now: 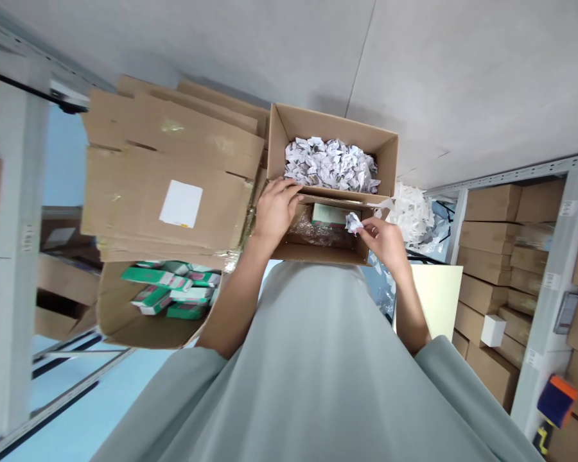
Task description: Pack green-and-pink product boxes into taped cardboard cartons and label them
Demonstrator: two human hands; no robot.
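My right hand pinches a crumpled piece of paper over the right end of a small open cardboard box close to my body. Inside this box lie a pale green and white carton and clear plastic wrap. My left hand is closed on the box's upper left edge, fingers over the rim where it meets a larger carton. That larger open cardboard box, just beyond, holds a heap of crumpled white paper.
Flattened cardboard sheets are stacked at left, above a carton of green and white boxes. White packing scraps lie at right, above a pale yellow panel. Shelves of brown boxes stand right; a grey wall lies ahead.
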